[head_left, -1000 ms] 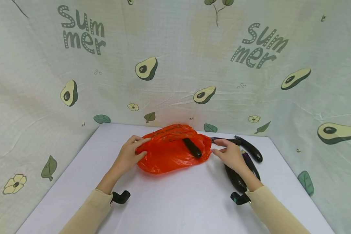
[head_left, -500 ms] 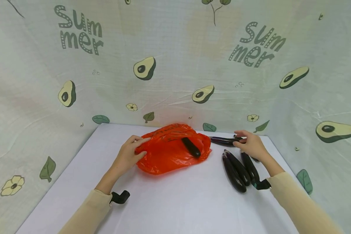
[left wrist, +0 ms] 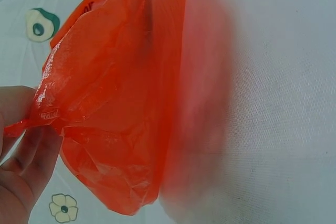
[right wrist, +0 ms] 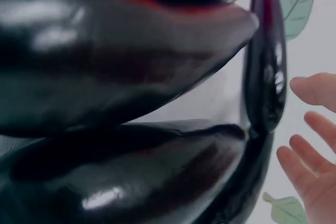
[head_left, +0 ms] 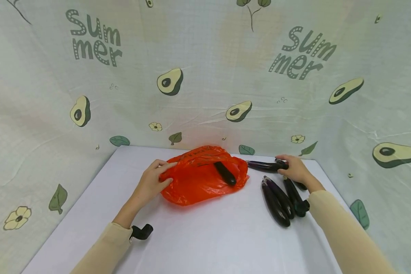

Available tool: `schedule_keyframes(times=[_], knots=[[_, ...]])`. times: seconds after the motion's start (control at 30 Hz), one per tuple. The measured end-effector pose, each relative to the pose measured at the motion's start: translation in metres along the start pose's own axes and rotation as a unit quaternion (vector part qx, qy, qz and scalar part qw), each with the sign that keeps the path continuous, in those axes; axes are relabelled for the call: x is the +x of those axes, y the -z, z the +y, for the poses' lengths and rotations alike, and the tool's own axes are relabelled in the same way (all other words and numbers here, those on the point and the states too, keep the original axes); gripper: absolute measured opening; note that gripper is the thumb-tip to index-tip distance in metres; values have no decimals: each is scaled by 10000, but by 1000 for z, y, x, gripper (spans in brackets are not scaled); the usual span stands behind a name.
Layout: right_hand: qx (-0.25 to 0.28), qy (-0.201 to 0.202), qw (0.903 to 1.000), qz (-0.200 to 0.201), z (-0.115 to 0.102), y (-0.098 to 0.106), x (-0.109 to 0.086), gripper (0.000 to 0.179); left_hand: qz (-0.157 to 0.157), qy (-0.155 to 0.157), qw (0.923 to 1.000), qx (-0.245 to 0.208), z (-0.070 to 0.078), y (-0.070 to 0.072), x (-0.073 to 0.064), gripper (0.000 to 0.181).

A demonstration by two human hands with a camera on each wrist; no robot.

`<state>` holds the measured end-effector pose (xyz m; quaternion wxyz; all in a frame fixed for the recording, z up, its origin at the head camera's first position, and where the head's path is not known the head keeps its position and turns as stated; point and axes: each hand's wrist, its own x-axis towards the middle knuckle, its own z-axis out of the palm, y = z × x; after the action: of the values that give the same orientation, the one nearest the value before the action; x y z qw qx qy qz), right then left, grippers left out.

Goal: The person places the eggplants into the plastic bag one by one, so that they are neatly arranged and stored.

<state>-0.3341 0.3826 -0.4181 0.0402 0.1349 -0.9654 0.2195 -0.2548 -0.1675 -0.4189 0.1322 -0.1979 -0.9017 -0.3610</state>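
Observation:
In the head view my left hand (head_left: 152, 179) pinches the left edge of a red plastic bag (head_left: 191, 186). The left wrist view shows the bag's gathered film (left wrist: 105, 77) caught between thumb and fingers. One dark eggplant (head_left: 225, 173) lies at the bag's mouth. My right hand (head_left: 296, 169) reaches over the table's far right, beside the end of an eggplant (head_left: 263, 166) that lies crosswise. The right wrist view has its fingers (right wrist: 296, 163) spread and apart from that eggplant (right wrist: 266, 72), with nothing between them.
Several eggplants (head_left: 274, 205) lie side by side on the right of the white table (head_left: 205, 243), close below my right hand. Another eggplant is partly hidden under that hand. A printed cloth (head_left: 205, 68) hangs behind and along both sides.
My right hand has moved right and away from the bag's right edge to the far eggplants. The left hand keeps its hold on the bag, which has hardly moved.

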Motion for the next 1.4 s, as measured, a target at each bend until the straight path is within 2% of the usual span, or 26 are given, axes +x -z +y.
schedule_keyframes(times=[0.37, 0.87, 1.2, 1.4], knots=[[-46, -149, 9994, -301, 7, -16, 7, 58, -18, -61, 10000, 59, 0, 3, 1, 57], [-6, 322, 9992, -249, 9, -22, 6, 45, -19, -94, 9999, 53, 0, -1, 1, 58], [42, 319, 9991, -274, 1, -23, 2, 47, -16, -49, 10000, 57, 1, -2, 0, 58], [95, 277, 9984, -481, -5, -23, 3, 48, -29, 11, 10000, 22, 1, -3, -1, 58]])
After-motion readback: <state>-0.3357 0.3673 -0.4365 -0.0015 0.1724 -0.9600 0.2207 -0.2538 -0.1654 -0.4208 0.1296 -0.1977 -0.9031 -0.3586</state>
